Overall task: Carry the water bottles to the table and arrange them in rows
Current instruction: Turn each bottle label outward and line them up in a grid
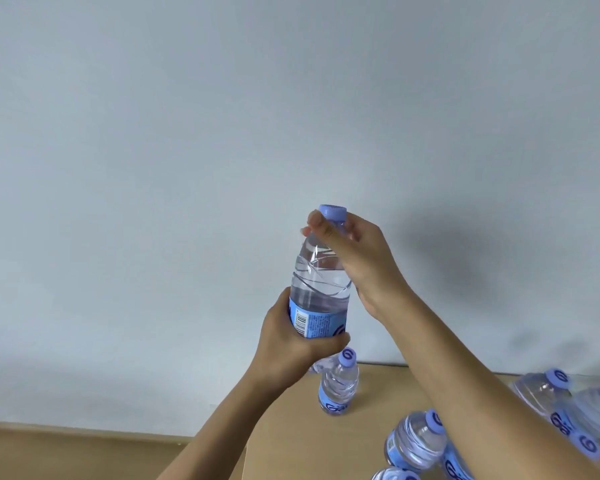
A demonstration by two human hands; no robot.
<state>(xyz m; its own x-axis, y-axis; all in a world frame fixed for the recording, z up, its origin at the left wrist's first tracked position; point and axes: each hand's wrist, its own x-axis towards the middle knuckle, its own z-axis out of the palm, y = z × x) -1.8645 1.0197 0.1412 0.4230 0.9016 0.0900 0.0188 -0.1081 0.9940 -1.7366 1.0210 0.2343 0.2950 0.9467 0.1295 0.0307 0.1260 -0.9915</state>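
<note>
A person holds one water bottle (317, 278) upright in the air, in front of a pale wall (187, 133) and above the far edge of the bench (291, 445). The left hand (291, 341) wraps its grip around the lower body of the held bottle, over the blue label (317, 322), with the thumb lying across the label's near side. The right hand (354, 258) pinches the neck just below the blue cap (333, 213), fingers curled round it from the right. A second bottle (338, 386) stands upright on the bench just below and to the right of the left hand, apart from it. Further bottles (416, 441) are grouped at the near right of the bench, partly hidden by the right forearm (482, 375); more bottles (551, 393) lie at the far right edge, their arrangement unclear. To the left of the bench, a strip of wooden floor (66, 452) meets the wall.
</note>
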